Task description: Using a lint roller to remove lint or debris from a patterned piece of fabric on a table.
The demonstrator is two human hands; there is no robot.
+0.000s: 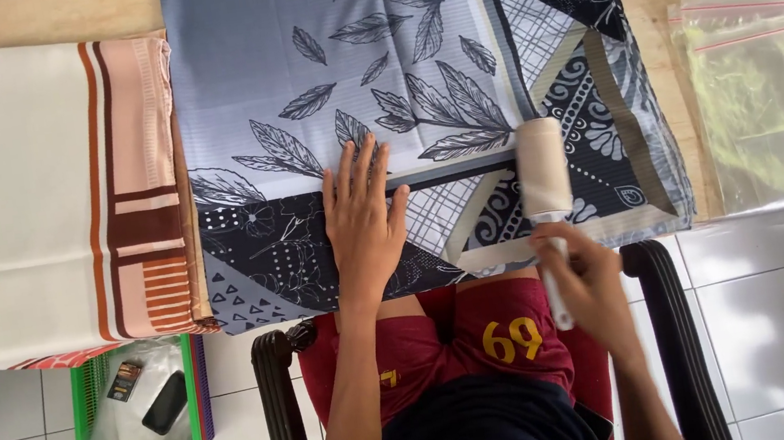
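Observation:
A folded grey and dark blue cloth (pixel 289 52) with a leaf pattern lies on the wooden table in front of me. My left hand (pixel 364 219) rests flat on its near part, fingers spread. My right hand (pixel 583 275) grips the white handle of a lint roller (pixel 543 170), whose pale roll lies on the cloth near its right front corner.
A folded cream cloth (pixel 16 199) with brown and pink stripes lies to the left. Clear plastic bags (pixel 770 100) lie on the right. A green basket (pixel 135 415) with small dark items stands on the tiled floor at lower left. I sit in a black armchair (pixel 280 406).

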